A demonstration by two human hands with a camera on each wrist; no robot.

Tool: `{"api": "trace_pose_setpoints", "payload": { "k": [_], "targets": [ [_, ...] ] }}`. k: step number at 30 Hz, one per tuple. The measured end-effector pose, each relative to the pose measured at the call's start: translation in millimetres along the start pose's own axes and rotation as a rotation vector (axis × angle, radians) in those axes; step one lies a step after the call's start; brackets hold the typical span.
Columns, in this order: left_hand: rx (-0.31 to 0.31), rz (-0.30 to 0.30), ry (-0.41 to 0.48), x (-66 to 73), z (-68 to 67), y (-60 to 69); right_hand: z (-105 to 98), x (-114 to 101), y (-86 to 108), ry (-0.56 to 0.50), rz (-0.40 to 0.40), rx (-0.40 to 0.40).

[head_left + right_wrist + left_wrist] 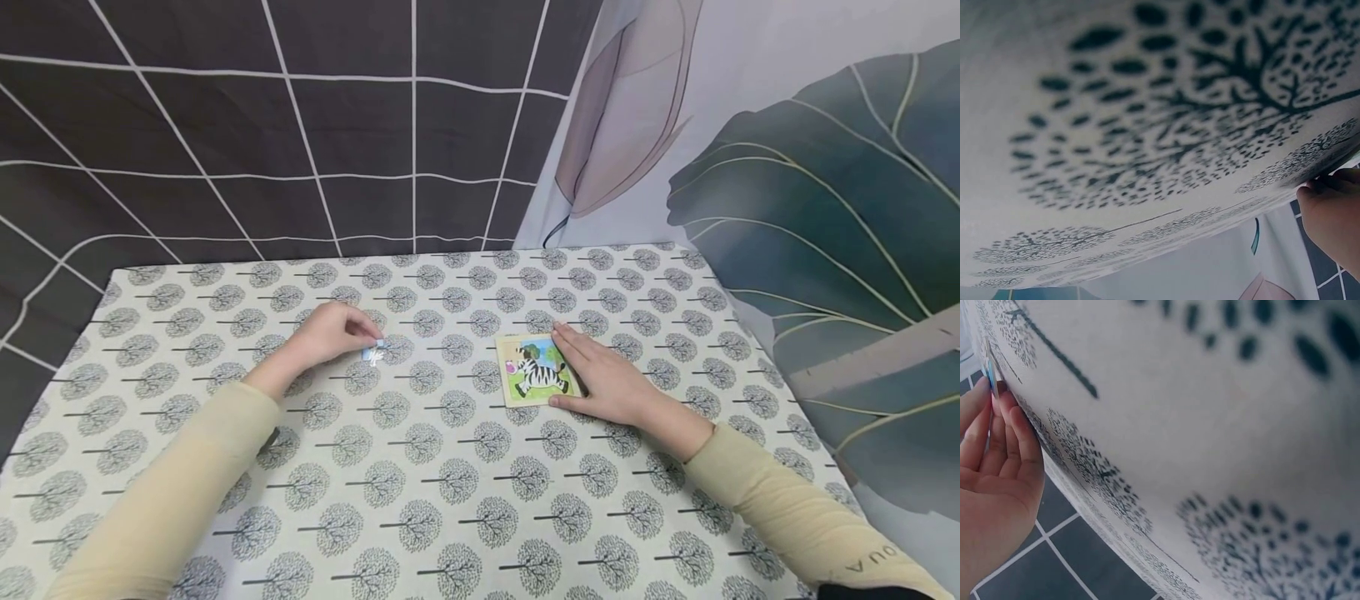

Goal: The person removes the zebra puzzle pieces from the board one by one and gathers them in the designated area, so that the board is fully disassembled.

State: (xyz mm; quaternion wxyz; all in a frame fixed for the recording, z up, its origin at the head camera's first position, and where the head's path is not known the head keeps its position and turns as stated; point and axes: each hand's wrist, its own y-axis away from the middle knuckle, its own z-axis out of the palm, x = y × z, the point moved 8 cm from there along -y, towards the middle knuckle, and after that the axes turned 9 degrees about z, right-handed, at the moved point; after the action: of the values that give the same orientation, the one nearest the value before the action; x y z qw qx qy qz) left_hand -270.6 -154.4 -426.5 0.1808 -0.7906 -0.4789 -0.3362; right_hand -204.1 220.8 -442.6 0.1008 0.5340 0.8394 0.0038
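Observation:
A square zebra puzzle (534, 372) in a light wooden frame lies on the patterned cloth, right of centre in the head view. My right hand (611, 385) holds it by its right side, thumb at the lower edge and fingers at the top right corner. To the left, my left hand (330, 337) pinches a small blue and white piece (372, 353) between thumb and fingertips, low over the cloth. In the left wrist view the left hand (1000, 450) has that piece (993, 378) seen edge-on. Only part of the right hand (1334, 209) shows in the right wrist view.
A cloth (420, 508) printed with grey trees covers the table. Behind it hangs a dark curtain (352, 125) with white grid lines, and at the right a pale curtain (750, 75) with large leaf prints. A small dark object beside the left sleeve is partly hidden.

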Motion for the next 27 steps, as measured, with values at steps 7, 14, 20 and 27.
{"api": "trace_pose_setpoints", "payload": {
  "k": [7, 14, 20, 27],
  "targets": [
    [0.009, -0.009, -0.003, -4.0, -1.7, -0.1, 0.2, -0.3, -0.1, -0.005, 0.008, -0.011],
    [0.024, -0.006, -0.013, -2.1, -3.0, -3.9, 0.0, -0.1, -0.1, -0.008, 0.017, -0.028],
    [0.016, 0.028, 0.013, 15.0, 3.0, -17.4, -1.0, -1.5, 0.0, -0.005, 0.014, -0.023],
    [0.009, 0.062, 0.05, 42.8, 16.8, -38.8, -1.2, -1.5, -0.1, -0.006, 0.019, -0.032]
  ]
}}
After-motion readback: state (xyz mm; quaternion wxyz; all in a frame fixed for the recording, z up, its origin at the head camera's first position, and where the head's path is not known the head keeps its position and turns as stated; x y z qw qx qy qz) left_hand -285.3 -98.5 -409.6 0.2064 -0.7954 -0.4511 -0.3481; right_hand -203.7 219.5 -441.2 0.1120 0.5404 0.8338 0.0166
